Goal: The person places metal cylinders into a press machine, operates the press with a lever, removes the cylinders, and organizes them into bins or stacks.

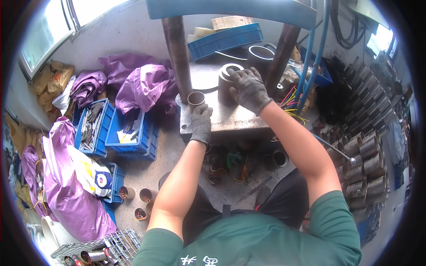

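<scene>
My left hand (202,123), in a grey glove, has its fingers closed at the near rim of a short open metal tube (195,98), at the left edge of the press table (239,119). Right of it stands a thick-walled metal cylinder (226,91) with a bright ring-shaped top. Over its top and right side curl the gloved fingers of my right hand (252,91), partly hiding its opening. Another dark cylinder (261,55) with a shiny rim stands behind.
Two steel posts (177,57) carry a blue crossbeam (230,9) over the table. Blue hoses (316,53) and coloured wires (290,99) are at its right. Blue crates (128,133) and purple sheeting (144,86) lie left; stacked metal tubes (370,164) fill the right.
</scene>
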Available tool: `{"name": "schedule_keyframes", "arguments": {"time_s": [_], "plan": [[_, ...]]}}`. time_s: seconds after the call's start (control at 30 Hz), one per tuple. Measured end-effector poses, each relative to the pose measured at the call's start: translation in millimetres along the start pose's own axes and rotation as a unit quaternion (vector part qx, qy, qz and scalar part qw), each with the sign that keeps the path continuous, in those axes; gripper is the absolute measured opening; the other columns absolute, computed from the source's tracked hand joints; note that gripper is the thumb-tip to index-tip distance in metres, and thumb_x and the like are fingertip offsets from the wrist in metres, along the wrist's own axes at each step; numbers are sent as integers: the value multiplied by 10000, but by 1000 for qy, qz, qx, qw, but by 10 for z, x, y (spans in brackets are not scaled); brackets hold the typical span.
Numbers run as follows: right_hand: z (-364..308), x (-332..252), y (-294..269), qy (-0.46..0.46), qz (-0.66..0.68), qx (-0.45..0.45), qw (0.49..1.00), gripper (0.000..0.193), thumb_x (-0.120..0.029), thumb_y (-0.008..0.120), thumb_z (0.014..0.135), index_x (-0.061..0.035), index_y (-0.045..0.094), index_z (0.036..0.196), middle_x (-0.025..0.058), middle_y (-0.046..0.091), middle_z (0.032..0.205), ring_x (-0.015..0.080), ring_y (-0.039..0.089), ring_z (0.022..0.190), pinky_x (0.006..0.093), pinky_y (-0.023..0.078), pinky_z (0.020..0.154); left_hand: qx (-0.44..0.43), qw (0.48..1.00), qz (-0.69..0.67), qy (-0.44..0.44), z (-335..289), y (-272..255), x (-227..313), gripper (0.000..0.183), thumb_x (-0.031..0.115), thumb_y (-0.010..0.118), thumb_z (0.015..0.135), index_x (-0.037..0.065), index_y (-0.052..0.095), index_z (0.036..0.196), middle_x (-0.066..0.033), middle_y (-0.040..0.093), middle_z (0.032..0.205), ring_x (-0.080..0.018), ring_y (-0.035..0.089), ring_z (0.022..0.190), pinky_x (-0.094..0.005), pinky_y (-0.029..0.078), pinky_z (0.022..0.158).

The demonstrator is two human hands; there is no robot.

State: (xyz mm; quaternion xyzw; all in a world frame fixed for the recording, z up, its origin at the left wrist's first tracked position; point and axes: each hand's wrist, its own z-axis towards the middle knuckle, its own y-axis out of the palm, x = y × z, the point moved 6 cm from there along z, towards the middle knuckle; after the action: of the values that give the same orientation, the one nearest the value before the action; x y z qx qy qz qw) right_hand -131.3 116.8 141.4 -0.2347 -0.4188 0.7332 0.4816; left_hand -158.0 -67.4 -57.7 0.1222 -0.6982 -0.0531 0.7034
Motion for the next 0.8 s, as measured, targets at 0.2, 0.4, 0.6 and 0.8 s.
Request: {"name": "schedule_keyframes", "arguments": {"time_s": [0.2,0.4,0.6,0.8], "plan": [[776,71,567,110,-51,-246,962,710,-313,590,932,-84,451,1590,204,745,1236,329,723,1166,459,555,1005,6,999,24,-34,63,170,-100,334,194,720,940,98,653,1253,-1,646,884,-82,530,638,-256,473,554],[638,102,606,131,-10,-196,972,606,-306,574,975,-90,499,1536,185,775,1112,350,754,1043,469,563,947,21,998,58,-17,99,137,-76,310,195,749,943,68,686,1219,-25,670,933,-109,553,649,-282,499,603],[25,106,468,112,39,-149,982,855,-330,688,974,-165,209,1662,179,738,881,371,743,818,475,582,786,32,996,81,7,140,129,-141,310,181,766,939,64,693,1217,-31,678,947,-103,537,658,-279,485,623],[-808,235,277,104,291,55,949,948,-99,817,877,-196,238,1621,288,712,1164,455,715,1079,475,581,957,19,988,146,38,-165,312,232,370,112,758,929,21,662,1274,-111,707,1110,-205,650,992,-335,535,925]]}}
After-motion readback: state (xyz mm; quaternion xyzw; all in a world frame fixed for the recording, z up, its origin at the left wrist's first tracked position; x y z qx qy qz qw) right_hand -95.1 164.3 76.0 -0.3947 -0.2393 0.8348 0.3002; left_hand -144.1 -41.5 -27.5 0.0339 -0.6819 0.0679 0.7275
